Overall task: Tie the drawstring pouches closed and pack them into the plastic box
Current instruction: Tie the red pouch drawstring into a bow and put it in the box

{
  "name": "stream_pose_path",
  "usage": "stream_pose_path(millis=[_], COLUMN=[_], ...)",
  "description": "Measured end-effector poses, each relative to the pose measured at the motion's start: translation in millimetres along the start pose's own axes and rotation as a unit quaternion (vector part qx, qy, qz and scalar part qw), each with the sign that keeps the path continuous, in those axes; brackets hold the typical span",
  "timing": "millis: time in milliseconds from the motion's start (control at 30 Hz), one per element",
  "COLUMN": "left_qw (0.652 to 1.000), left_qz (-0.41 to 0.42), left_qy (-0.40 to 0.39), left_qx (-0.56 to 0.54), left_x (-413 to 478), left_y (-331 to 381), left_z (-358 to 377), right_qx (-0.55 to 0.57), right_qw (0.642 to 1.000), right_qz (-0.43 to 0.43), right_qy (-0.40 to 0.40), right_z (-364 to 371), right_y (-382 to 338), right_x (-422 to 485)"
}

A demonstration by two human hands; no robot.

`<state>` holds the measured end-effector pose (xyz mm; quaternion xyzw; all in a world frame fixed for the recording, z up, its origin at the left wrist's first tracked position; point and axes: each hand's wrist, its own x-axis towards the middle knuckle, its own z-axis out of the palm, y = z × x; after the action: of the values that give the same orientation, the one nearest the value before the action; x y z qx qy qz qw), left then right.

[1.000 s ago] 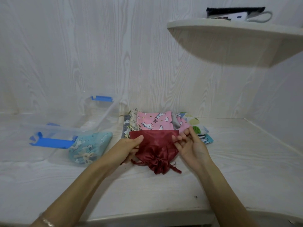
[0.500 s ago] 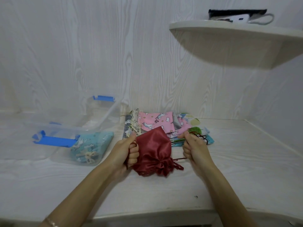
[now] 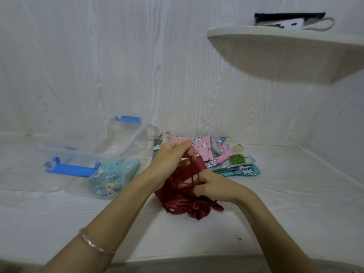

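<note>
A dark red satin pouch (image 3: 178, 198) lies on the white table in front of me, its gathered mouth toward me. My left hand (image 3: 171, 156) pinches one end of its red drawstring above the pouch. My right hand (image 3: 214, 187) grips the other cord end just over the pouch, the cords crossing between the hands. A clear plastic box (image 3: 126, 134) with blue clips stands at the left; a tied teal pouch (image 3: 112, 177) lies inside it. A pile of patterned pouches (image 3: 220, 154) lies behind the red one.
The box's clear lid with a blue clip (image 3: 71, 169) rests by the box at the left. A curved wall shelf (image 3: 285, 54) overhangs the right side with a dark item on it. Walls close the back and right.
Both hands pulled the drawstrings outward, cinching the red pouch shut. They have since come together over it, crossing the cord ends, left hand raised behind, right hand low in front.
</note>
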<state>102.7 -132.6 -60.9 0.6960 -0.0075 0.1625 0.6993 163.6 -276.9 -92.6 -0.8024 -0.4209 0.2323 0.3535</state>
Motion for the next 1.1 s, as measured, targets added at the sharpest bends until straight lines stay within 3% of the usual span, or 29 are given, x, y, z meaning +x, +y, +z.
stream_pose_path(millis=[67,200,433,567,667,767,833,967,1100], left_qw=[1.000,0.992,0.989,0.982,0.969,0.947,0.949,0.946,0.926], left_qz=[-0.020,-0.068,0.014,-0.024,-0.067,-0.013,0.022,0.090,0.089], left_qy=[-0.022,-0.097,-0.074,0.012,0.029,-0.034,-0.076,-0.062,-0.045], left_qx=[0.008,0.042,0.128,0.185,0.237,0.319,0.307,0.306,0.365], left_x=[9.2,26.6,51.2,41.0,22.3,0.7,-10.5,-18.6,-26.2], left_y=[-1.5,-3.7,9.7,-18.2,-45.2,-58.4,-62.4,-64.4,-65.7], left_z=[7.1,24.3,30.2,16.0,-6.2,-14.8,-11.8,-10.3,-28.3], right_qx=[0.045,0.096,0.124,0.187,0.219,0.289,0.327,0.334,0.317], right_qw=[0.999,0.995,0.991,0.979,0.968,0.945,0.931,0.918,0.916], right_qz=[-0.026,-0.021,-0.017,0.002,-0.011,-0.020,-0.021,-0.003,0.001], right_qy=[-0.014,0.032,0.054,0.079,0.121,0.149,0.161,0.213,0.245], right_z=[3.7,15.6,28.3,23.2,26.2,26.6,25.7,26.4,24.9], right_y=[5.2,13.1,25.1,25.8,34.7,31.6,28.9,30.9,35.1], right_x=[-6.7,-9.7,-5.2,-9.3,-6.7,-4.4,-2.7,-0.8,-3.2])
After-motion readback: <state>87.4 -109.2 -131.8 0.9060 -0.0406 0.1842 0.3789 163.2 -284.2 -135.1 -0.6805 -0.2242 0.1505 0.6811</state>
